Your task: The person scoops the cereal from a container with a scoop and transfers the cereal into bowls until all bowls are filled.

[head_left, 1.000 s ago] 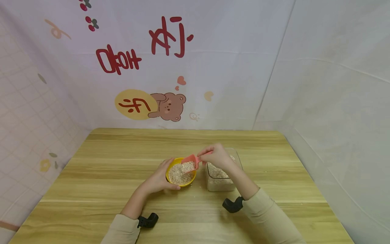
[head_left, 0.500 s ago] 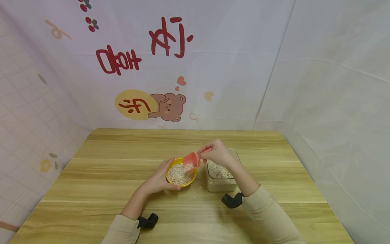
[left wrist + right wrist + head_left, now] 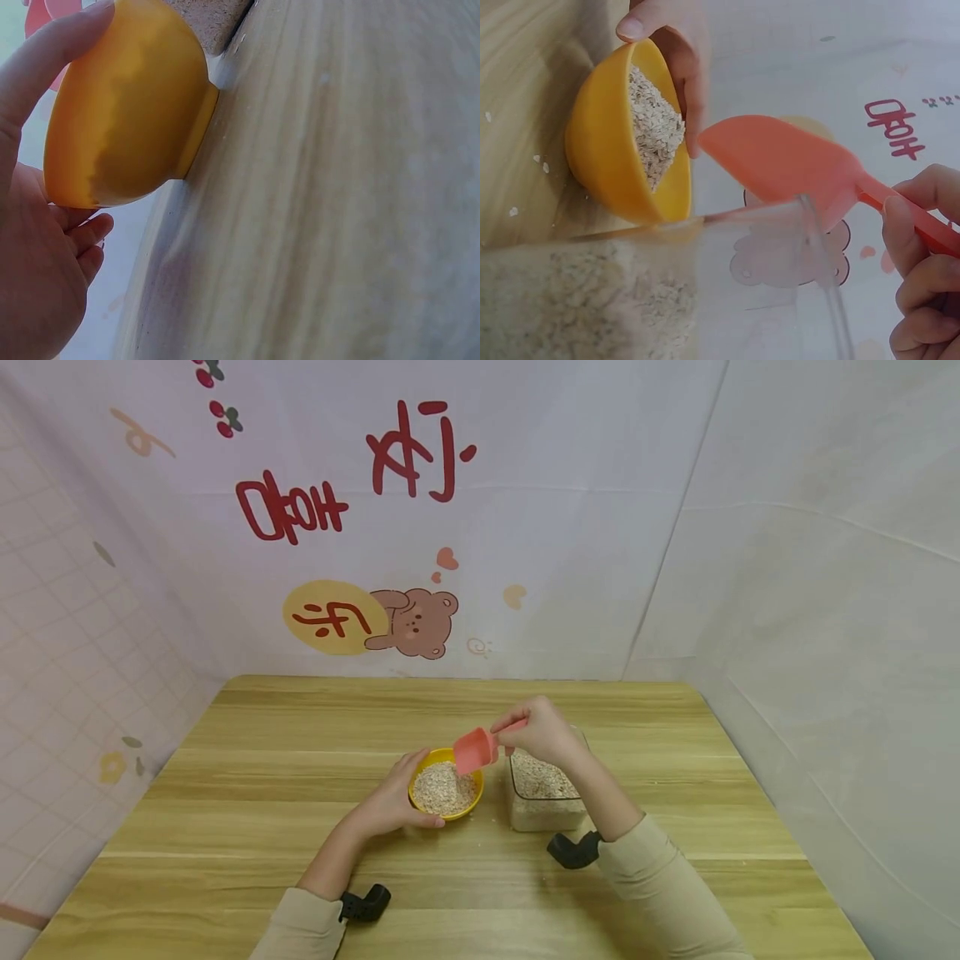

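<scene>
My left hand holds a yellow bowl by its side, thumb at the near rim and fingers round the far side. The bowl stands on the table, heaped with oat flakes. In my right hand is the handle of a pink scoop, pinched between thumb and fingers. Its tilted head hangs over the bowl's right rim, and no flakes show in it. The right wrist view has the scoop's lip just above the bowl's opening. Below my right hand stands a clear square container of oat flakes.
Bowl and container stand side by side on a wooden table, a narrow gap between them. A few loose flakes lie on the wood near the bowl. Behind the table hangs a printed white cloth. Black wrist mounts sit at both cuffs.
The scoop has tipped further and risen slightly to the right, and the flakes in it have slid out into the bowl. My left hand and the bowl have stayed in place.
</scene>
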### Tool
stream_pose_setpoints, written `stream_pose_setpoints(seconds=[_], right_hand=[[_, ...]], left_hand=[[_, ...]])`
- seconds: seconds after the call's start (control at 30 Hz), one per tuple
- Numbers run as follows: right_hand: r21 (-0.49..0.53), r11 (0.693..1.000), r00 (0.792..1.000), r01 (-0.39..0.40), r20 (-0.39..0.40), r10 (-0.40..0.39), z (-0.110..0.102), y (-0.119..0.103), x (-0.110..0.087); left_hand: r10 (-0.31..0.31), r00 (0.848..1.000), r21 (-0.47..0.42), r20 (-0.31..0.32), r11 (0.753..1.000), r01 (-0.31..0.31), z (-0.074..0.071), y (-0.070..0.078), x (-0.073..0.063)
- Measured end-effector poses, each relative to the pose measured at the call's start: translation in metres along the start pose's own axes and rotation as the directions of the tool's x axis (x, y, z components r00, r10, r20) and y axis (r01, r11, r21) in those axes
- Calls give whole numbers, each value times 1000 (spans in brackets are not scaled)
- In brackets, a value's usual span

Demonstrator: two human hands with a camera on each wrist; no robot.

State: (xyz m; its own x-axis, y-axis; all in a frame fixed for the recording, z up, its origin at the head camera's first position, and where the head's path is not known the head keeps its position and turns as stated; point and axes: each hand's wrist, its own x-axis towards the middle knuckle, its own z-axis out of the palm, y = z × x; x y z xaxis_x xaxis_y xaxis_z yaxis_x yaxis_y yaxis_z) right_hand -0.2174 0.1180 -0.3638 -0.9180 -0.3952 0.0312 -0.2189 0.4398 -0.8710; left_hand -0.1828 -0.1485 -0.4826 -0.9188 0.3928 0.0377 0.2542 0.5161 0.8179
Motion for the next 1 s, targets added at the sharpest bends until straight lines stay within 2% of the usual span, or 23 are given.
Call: stream_pose_setpoints(seconds=[0.23,0.47,0.8,1.0], right_hand=[[22,998,998,-56,-26,56,0,10,-4],[-35,992,989,-119,-92,115,-1,22,-8],[167,983,991,-76,-100,94,-2,31,-15],[235,969,989,-73,-111,102,-5,32,-22]], left_hand=[[4,1000,4,2,1000,-4,1,-2,1],[3,1000,22,-8,1000,-3,2,0,1],[-4,1000,55,-15,998,5,0,6,0],[5,1000,69,-23,998,-4,-1,9,0]])
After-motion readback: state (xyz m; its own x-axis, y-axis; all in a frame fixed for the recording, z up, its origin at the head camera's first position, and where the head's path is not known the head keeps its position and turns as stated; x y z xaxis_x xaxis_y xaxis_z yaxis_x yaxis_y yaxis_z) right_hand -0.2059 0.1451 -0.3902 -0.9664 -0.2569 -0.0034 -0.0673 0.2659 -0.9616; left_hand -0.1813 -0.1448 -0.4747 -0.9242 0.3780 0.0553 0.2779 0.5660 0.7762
